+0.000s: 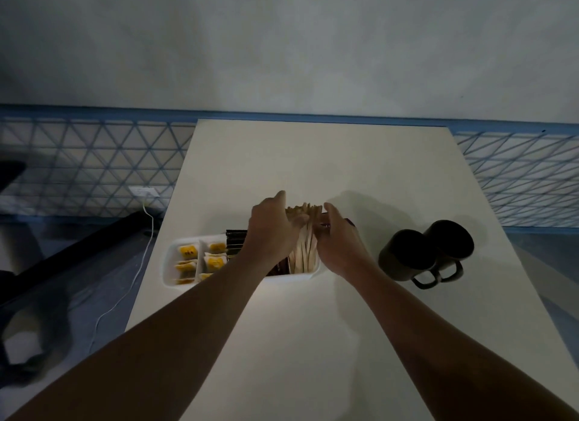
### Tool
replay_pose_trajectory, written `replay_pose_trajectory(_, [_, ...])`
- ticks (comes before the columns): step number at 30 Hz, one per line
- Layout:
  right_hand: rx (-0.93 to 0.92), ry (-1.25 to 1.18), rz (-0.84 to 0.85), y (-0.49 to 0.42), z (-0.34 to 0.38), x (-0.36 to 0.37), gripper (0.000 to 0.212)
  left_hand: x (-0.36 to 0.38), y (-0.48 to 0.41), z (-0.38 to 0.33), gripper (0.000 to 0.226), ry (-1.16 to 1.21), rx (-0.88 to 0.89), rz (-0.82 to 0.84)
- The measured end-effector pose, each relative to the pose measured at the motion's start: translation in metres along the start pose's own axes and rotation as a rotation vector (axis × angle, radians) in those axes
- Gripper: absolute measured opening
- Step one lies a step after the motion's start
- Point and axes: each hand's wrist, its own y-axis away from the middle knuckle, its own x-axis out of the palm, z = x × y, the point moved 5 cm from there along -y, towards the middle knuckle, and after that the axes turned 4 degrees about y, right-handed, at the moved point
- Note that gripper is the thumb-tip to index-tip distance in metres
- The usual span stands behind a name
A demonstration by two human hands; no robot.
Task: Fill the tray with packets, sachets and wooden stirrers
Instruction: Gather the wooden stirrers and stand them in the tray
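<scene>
The only writing that can be read is the word "TEA", printed dark on the yellow tea sachets (188, 250) that lie in the two left compartments of the white divided tray (169, 264). The sachets are small, pillow-shaped packets with pale crimped edges. The tray looks like smooth plastic with rounded corners and thin partition walls, and it sits on the matte white counter (313, 342).

Next to the sachets stand dark glossy packets (235, 242), upright in a row; any print on them is too dim to read. In the rightmost compartment is a bundle of flat, pale wooden stirrers (305, 248), leaning with their tips fanned out above the tray's far edge.

The left hand (272, 229) closes its grip around the upper part of the stirrer bundle from the left. The right hand (336, 245) presses against the bundle from the right, fingers curled onto it.

To the right of the tray, apart from it, two dark mugs (426, 253) stand touching each other, handles toward the person.
</scene>
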Motion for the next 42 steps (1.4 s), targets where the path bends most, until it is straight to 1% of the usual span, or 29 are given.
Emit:
replay_pose_trajectory(2, [-0.031, 0.03, 0.06, -0.004, -0.001, 0.003, 0.037, 0.004, -0.004, -0.004, 0.046, -0.027, -0.009, 0.046])
replay_pose_trajectory(3, [-0.055, 0.046, 0.077, -0.005, 0.0, 0.004, 0.036, 0.005, -0.006, -0.005, 0.041, -0.037, -0.016, 0.073])
replay_pose_trajectory(5, [-0.109, 0.067, 0.112, -0.005, 0.001, 0.009, 0.045, 0.01, -0.011, -0.005, 0.019, -0.077, -0.024, 0.112])
replay_pose_trajectory(7, [-0.162, 0.093, 0.109, -0.005, 0.003, 0.012, 0.05, 0.012, -0.015, -0.002, 0.006, -0.096, -0.026, 0.132])
replay_pose_trajectory(8, [-0.182, 0.097, 0.094, -0.004, 0.005, 0.012, 0.048, 0.012, -0.017, 0.0, 0.013, -0.086, -0.019, 0.136])
replay_pose_trajectory(10, [-0.202, 0.073, 0.073, -0.005, 0.004, 0.014, 0.047, 0.011, -0.018, 0.002, 0.044, -0.058, 0.008, 0.15])
replay_pose_trajectory(11, [-0.218, 0.077, 0.061, -0.005, 0.004, 0.014, 0.048, 0.01, -0.018, 0.002, 0.051, -0.041, 0.027, 0.148])
replay_pose_trajectory(12, [-0.244, 0.1, 0.045, -0.005, 0.004, 0.014, 0.049, 0.008, -0.016, 0.001, 0.054, -0.025, 0.052, 0.144])
replay_pose_trajectory(16, [-0.359, 0.159, -0.001, 0.0, 0.007, 0.011, 0.055, 0.002, -0.01, 0.0, 0.046, 0.019, 0.136, 0.064])
replay_pose_trajectory(20, [-0.391, 0.222, 0.024, 0.004, -0.003, 0.018, 0.057, 0.007, -0.005, 0.005, 0.047, -0.012, 0.161, 0.07])
replay_pose_trajectory(24, [-0.356, 0.247, 0.048, 0.01, -0.008, 0.02, 0.056, 0.007, -0.004, 0.005, 0.059, 0.005, 0.139, 0.065])
replay_pose_trajectory(30, [-0.319, 0.253, 0.058, 0.007, -0.015, 0.017, 0.057, -0.01, 0.002, -0.001, 0.061, 0.104, 0.137, -0.004])
replay_pose_trajectory(32, [-0.31, 0.212, 0.07, 0.007, -0.014, 0.015, 0.054, -0.018, 0.006, -0.002, 0.061, 0.128, 0.133, -0.04])
replay_pose_trajectory(36, [-0.231, 0.154, 0.097, 0.003, -0.022, 0.017, 0.045, -0.036, 0.013, 0.003, 0.053, 0.147, 0.095, -0.125])
replay_pose_trajectory(39, [-0.145, 0.09, 0.141, 0.003, -0.032, 0.017, 0.046, -0.05, 0.019, 0.016, 0.047, 0.155, 0.033, -0.199])
replay_pose_trajectory(42, [-0.152, 0.014, 0.173, 0.005, -0.038, 0.018, 0.043, -0.065, 0.028, 0.035, 0.038, 0.173, -0.05, -0.276])
